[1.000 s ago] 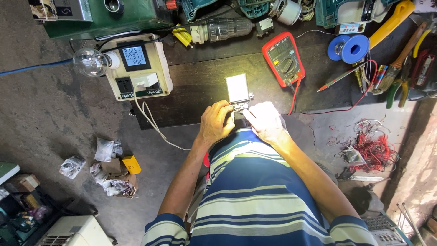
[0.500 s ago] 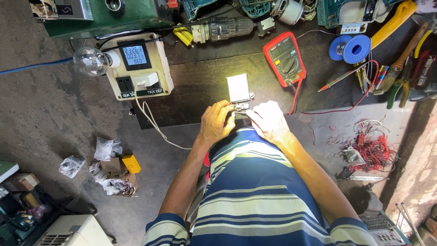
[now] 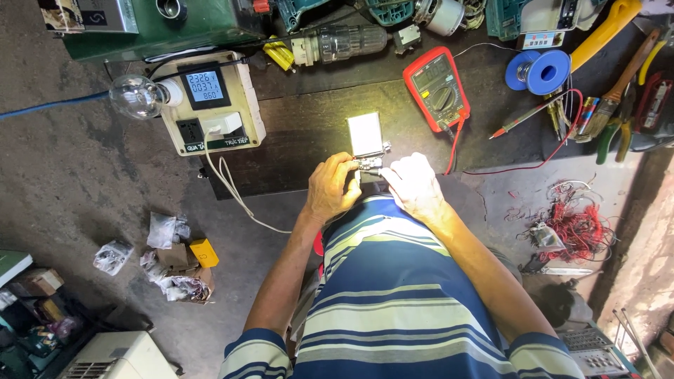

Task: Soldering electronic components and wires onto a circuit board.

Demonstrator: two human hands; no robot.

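Head view: small metal part (image 3: 368, 164) pinched between left hand (image 3: 335, 186) and right hand (image 3: 414, 184), both curled shut on it, equally near. Long axis crosswise, hand to hand, just below white block (image 3: 366, 133) at tabletop (image 3: 302, 133) edge.

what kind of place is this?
Likely a small electrical repair workshop: a red multimeter with leads, a socket box with a digital meter and test bulb, plus a drill and a blue solder spool on the dark bench.
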